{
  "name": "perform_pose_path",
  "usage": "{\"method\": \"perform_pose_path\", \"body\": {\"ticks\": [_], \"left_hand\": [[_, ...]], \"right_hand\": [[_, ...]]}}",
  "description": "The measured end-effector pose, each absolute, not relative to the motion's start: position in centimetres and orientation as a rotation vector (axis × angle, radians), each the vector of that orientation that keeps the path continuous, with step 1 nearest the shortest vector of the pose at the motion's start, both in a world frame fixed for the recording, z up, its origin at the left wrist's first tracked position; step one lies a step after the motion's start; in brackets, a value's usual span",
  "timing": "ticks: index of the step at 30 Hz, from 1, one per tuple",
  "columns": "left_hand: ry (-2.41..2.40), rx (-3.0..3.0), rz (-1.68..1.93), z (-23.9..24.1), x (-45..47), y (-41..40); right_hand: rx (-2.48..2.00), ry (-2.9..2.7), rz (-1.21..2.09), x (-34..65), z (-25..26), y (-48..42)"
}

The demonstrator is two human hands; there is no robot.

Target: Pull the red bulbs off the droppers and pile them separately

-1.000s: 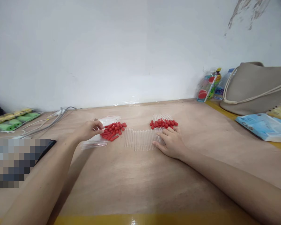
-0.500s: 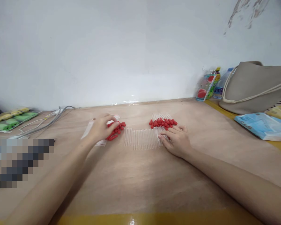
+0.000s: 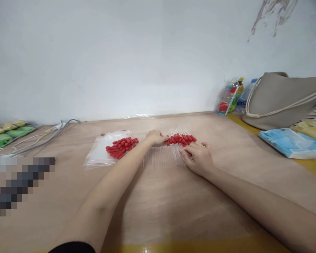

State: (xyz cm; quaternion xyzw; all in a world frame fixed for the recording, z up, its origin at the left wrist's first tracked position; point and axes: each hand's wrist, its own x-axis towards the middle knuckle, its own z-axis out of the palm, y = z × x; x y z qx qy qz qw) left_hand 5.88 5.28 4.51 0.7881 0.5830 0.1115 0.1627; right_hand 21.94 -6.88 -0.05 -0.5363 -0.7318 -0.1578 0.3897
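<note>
Tubes w/ red bulbs (image 3: 183, 139) seemed done on my desk (image 3: 158, 211), bare tubes (image 3: 159, 158) & loose bulbs (image 3: 121, 147) remained, L hand (image 3: 155, 136) by the former, R hand (image 3: 199, 159) curled by bare ones, can't tell if gripping.

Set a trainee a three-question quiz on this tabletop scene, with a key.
1. True or false: the left hand is beside the right red cluster.
2. What lies under part of the left red cluster? A) a bottle B) plastic bags C) a green roll
3. Which hand is nearer the grey bag?

Key: 1. True. 2. B. 3. The right hand.
</note>
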Motion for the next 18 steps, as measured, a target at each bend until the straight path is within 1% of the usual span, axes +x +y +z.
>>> {"method": "perform_pose_path", "body": {"ticks": [4, 9, 11, 13, 18], "left_hand": [[1.691, 2.216, 0.380, 4.7, 5.5, 5.4], [1.644, 2.334, 0.605, 5.3, 2.6, 3.2], [1.556, 2.412, 0.679, 5.0, 0.6, 1.2], [1.334, 2.561, 0.840, 4.2, -1.2, -0.9], [1.036, 2.827, 1.140, 2.0, -3.5, -4.8]], "right_hand": [[-1.363, -1.856, -0.387, 21.9, -0.1, -6.9], [-1.317, -1.775, -0.413, 21.9, -0.3, -6.8], [-1.274, -1.736, -0.458, 21.9, -0.2, -6.9], [-1.204, -1.752, -0.508, 21.8, -0.1, -7.1], [-1.007, -2.016, -0.544, 21.2, 0.4, -7.9]]}}
